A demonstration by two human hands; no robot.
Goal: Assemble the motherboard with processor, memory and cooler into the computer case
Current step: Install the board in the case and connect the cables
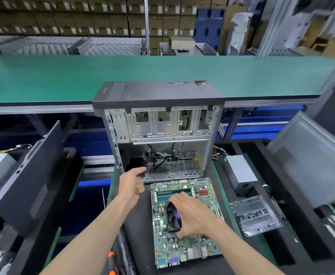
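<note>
The green motherboard [184,247] lies flat on a black mat just in front of the open computer case [158,124], which lies on its side with its inside facing me. A black cooler fan [172,217] sits on the board, with memory sticks [163,195] behind it. My right hand [192,215] is spread over the fan, fingers curled round its edges. My left hand [132,184] hovers open beside the case's lower left corner, holding nothing. Loose black cables [158,157] hang inside the case.
A black side panel [29,179] leans at the left. A grey power supply [240,171] and a clear plastic tray of screws [256,215] lie at the right. An orange-handled tool [113,262] lies near my left forearm. A green conveyor belt [63,76] runs behind.
</note>
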